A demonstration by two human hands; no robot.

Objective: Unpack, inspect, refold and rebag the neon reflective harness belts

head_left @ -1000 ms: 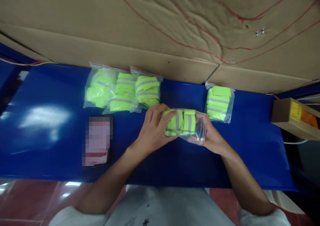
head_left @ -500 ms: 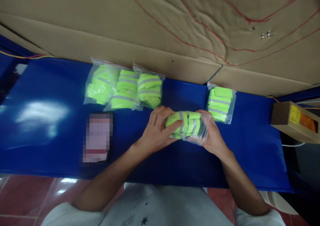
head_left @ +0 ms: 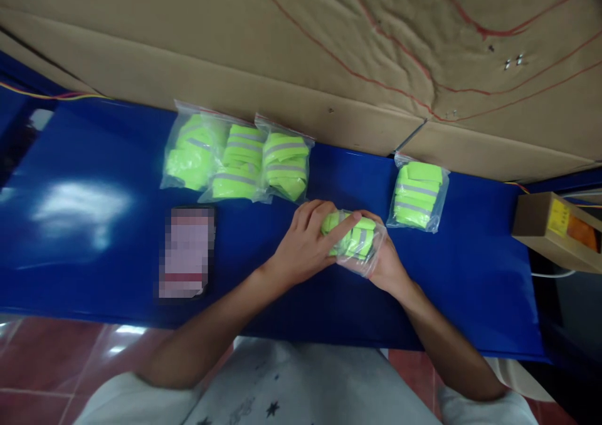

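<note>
Between my two hands, over the blue table, is a clear zip bag (head_left: 361,242) holding folded neon-yellow fabric with grey reflective stripes. My left hand (head_left: 308,237) grips the bag's left end, its thumb and fingers lying across the front. From behind and the right, my right hand (head_left: 388,259) is closed round the bag; most of its fingers are hidden by the bag. A similar bag (head_left: 418,193) lies to the right of my hands. Behind and to the left rest more such bags, the nearest one (head_left: 285,162) beside an overlapping pair (head_left: 237,162).
A phone-like dark-edged object (head_left: 187,252), its face blurred out, lies on the blue table (head_left: 117,274) at left. An open cardboard box (head_left: 533,218) with orange contents stands at the right end. A brown cardboard panel (head_left: 188,61) with red lines rises behind the table.
My left thumb has moved up and right across the bag, and the held bag is more covered by my hands. My right hand has shifted slightly left. The view has tilted a little.
</note>
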